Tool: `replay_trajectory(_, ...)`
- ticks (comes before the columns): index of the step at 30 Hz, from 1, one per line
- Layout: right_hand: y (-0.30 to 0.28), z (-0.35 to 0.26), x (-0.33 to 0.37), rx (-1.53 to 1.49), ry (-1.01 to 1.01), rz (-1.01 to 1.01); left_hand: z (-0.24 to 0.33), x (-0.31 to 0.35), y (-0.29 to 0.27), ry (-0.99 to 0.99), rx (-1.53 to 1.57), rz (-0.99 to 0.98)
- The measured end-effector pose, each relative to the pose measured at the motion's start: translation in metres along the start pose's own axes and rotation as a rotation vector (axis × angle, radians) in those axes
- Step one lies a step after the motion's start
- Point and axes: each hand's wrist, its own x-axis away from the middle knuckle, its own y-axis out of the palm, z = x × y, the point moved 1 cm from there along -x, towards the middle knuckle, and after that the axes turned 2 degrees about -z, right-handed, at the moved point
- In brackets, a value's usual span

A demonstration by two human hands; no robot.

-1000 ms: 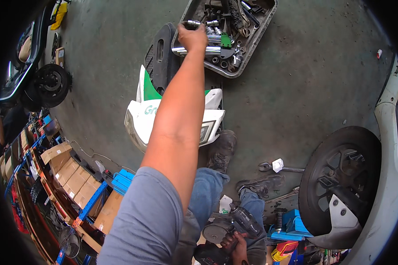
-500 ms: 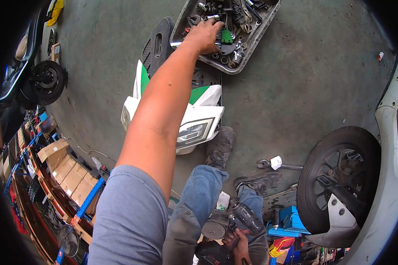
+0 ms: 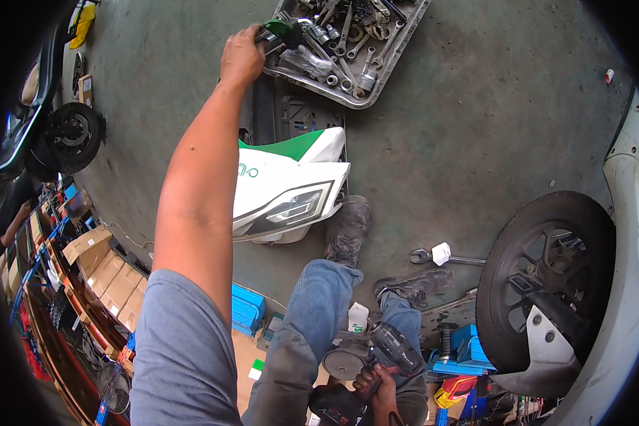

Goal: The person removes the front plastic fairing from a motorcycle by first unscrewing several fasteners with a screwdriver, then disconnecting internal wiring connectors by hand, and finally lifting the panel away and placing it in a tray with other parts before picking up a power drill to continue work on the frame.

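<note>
Since half a second ago, the left hand has moved from over the middle of the tool tray to its left edge, bringing up a hex key set with a green holder. The set is now at the tray's upper left, tilted, by the rim. The left fingers are closed on it near the chrome keys; the thumb's exact contact cannot be made out. The right hand is wrapped around the handle of a cordless power driver, low between the legs; whether a finger presses the trigger cannot be told.

For this handling, a firm hold around the holder as well as the keys would probably stop loose ones sliding out. Lifting well above the rim should avoid snagging the nearby wrenches and sockets. Keeping the forearm high helps too, since it crosses beside the white-and-green motorcycle fairing, which could be scratched. The driver is best kept low and still, trigger untouched.
</note>
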Motion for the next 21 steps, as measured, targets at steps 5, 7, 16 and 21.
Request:
replay_trajectory(5, -0.004, 0.0, -0.002, -0.01, 0.009, -0.005, 0.003, -0.002, -0.01, -0.17, 0.051, 0.116)
replay_trajectory(7, 0.0, 0.001, -0.001, 0.002, -0.003, 0.003, 0.011, -0.002, -0.017, -0.166, 0.064, 0.125)
replay_trajectory(16, 0.002, 0.002, -0.002, -0.049, 0.011, -0.019, 0.024, -0.01, -0.022, -0.178, 0.058, 0.061)
replay_trajectory(21, 0.006, 0.001, -0.001, -0.021, 0.011, 0.008, 0.019, -0.015, -0.012, -0.198, 0.08, 0.181)
